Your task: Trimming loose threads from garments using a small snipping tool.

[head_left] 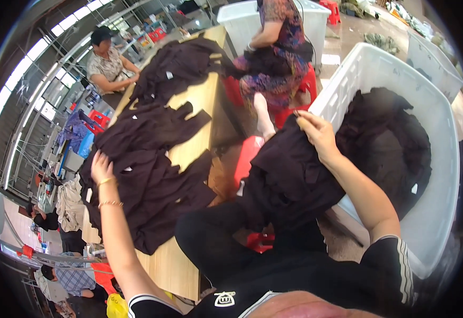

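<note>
Two hands (102,168): right (320,135) holds one dark garment (290,172).

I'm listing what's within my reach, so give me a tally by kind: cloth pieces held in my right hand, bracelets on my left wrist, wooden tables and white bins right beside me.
Dark garment in the right hand: 1, as far as shows
Bracelets: 2
Wooden table: 1
White bin: 1
Total: 5

The dark garments (152,191) look like matt, wrinkled cloth, the tabletop (170,270) smooth pale wood, the bin (444,212) smooth whitish plastic, and the stool (309,85) glossy red plastic.
</note>
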The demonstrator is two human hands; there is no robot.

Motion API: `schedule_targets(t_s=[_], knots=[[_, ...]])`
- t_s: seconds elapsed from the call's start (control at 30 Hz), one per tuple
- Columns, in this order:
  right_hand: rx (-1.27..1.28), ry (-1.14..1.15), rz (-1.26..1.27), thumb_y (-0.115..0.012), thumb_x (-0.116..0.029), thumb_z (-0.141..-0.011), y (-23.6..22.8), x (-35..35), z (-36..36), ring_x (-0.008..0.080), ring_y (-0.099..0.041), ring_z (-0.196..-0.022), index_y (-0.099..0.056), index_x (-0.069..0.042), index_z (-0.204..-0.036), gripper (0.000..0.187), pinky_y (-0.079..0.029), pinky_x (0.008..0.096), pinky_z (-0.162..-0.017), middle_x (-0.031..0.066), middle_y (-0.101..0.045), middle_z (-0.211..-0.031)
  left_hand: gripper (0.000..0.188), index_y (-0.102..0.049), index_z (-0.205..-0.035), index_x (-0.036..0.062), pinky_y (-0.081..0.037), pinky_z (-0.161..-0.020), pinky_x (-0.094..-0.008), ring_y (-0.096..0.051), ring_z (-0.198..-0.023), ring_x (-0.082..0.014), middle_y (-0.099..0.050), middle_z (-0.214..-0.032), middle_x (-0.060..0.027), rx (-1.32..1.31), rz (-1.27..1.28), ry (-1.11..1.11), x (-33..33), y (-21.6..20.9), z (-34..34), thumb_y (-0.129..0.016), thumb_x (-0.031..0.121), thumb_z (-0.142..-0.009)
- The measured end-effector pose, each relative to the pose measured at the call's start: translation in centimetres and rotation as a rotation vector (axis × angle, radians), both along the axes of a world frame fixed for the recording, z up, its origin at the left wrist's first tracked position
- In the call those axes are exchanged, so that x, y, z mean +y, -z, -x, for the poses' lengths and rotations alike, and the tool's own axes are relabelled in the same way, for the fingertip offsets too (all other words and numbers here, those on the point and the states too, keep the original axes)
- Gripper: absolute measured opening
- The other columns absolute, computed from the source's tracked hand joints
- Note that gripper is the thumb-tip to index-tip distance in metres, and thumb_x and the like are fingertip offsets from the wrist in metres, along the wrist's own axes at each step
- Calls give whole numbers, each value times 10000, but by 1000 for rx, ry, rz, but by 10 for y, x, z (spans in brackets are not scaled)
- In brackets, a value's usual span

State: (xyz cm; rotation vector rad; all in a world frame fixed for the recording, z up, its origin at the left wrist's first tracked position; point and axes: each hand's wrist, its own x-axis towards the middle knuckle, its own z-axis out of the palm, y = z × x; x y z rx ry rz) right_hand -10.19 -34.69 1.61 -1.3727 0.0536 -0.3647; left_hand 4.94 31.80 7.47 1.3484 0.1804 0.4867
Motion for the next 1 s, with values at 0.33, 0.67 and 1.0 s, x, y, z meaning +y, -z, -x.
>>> schedule_targets(t_s=[0.33, 0.67, 1.0], knots=[[80, -79, -1, -659, -222, -929, -16, 3, -16, 20, -484, -618, -665, -34, -1139, 282, -356, 152, -550, -56, -567, -772, 534, -500, -1368, 30, -406, -1020, -303, -509, -1222, -146, -568, -1314, -94, 293, -870, 1214, -380, 43, 57, -649, 277, -920], [132, -68, 173, -678, -217, -906, -26, 2, 0, -2, -435, -580, -679, -32, -1116, 280, -317, 164, -519, -66, -569, -750, 164, -676, -1063, 72, -431, -752, -175, -555, -849, 6, -648, -962, 76, 245, -437, 1194, -398, 85, 72, -647, 160, -928], [43, -258, 430, -708, -60, -859, -48, 45, 18, -1, -455, -586, -660, -21, -795, 89, -345, 166, -544, -78, -562, -673, 62, -635, -935, 27, -468, -764, -205, -568, -817, -57, -632, -890, 16, -185, 9, 1180, -410, 33, 93, -649, 87, -929]])
